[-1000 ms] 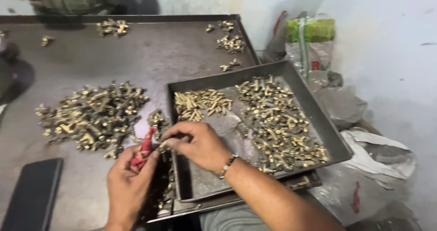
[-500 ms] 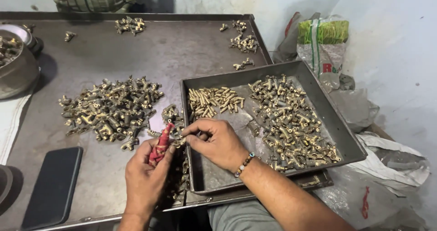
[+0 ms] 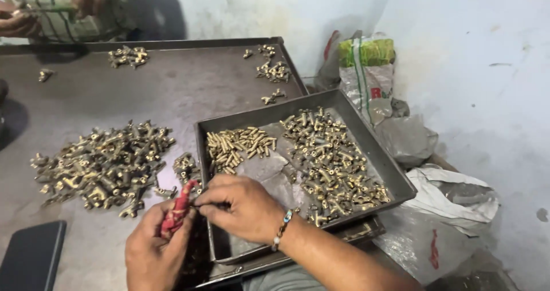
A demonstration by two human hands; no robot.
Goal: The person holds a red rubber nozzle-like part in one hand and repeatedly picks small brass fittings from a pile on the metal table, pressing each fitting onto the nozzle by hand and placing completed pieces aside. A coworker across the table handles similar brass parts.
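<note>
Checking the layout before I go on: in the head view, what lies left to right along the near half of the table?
Dark phone → big pile of brass fittings → left hand with red tool → right hand → metal tray → crumpled bags.

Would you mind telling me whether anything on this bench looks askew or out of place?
The metal tray looks askew: it sits at an angle on the table, resting on another tray's edge and overhanging the side. Small clusters of brass fittings lie scattered far from the main pile. Nothing looks damaged.
</note>
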